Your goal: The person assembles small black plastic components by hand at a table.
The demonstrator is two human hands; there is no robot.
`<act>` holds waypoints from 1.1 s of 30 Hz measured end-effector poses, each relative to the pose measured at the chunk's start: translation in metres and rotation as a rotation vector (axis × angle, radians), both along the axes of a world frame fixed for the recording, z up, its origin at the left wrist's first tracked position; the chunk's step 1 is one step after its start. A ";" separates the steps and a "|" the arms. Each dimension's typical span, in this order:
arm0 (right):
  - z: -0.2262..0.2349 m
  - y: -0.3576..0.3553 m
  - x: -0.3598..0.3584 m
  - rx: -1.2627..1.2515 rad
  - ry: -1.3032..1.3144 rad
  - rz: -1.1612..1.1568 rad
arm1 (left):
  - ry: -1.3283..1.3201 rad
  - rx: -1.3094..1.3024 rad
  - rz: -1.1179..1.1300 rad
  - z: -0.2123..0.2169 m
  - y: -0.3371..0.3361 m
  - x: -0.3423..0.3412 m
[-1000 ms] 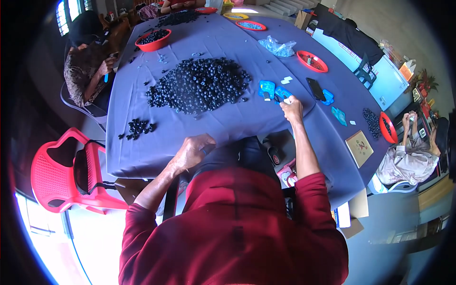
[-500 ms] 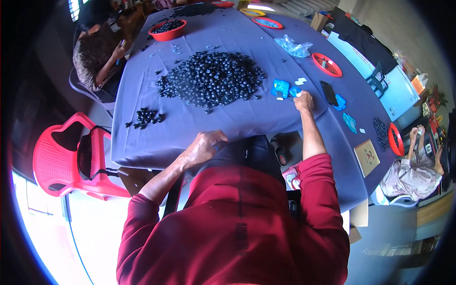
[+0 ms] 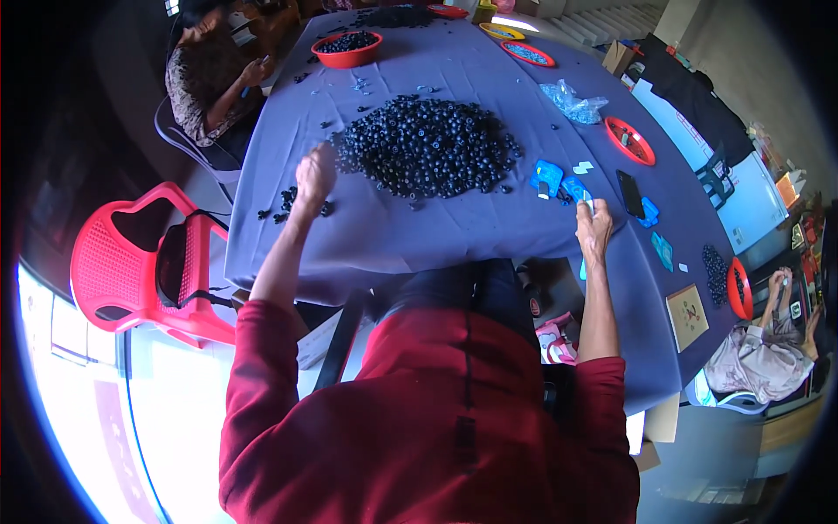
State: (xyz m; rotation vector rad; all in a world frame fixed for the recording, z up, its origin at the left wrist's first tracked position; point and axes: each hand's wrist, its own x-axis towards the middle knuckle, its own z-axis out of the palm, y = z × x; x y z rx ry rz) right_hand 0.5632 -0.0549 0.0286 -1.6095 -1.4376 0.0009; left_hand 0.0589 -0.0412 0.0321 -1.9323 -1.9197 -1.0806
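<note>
Pieces (image 3: 428,147) — small, black, glossy

At the left of the frame you have a pinkish-red plastic chair (image 3: 112,258); at the upper left, a seated person in a patterned top (image 3: 194,92). To the right you see a black phone (image 3: 628,194) and, lower, a square tan board (image 3: 688,318).

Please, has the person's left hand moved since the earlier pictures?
Yes. Against the large black pile, the left hand has moved forward and left: earlier it was by the near edge of the table; now it is beside the pile's left end.
</note>
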 end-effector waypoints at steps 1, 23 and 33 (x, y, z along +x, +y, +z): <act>-0.003 -0.001 0.002 0.002 0.097 0.047 | -0.001 0.006 -0.003 -0.003 0.013 -0.011; 0.053 -0.086 -0.095 -0.022 0.590 0.419 | -1.047 -0.043 -0.541 0.036 -0.003 0.016; 0.097 -0.139 -0.134 0.139 0.556 0.822 | -1.559 -0.238 -1.480 0.105 -0.107 0.172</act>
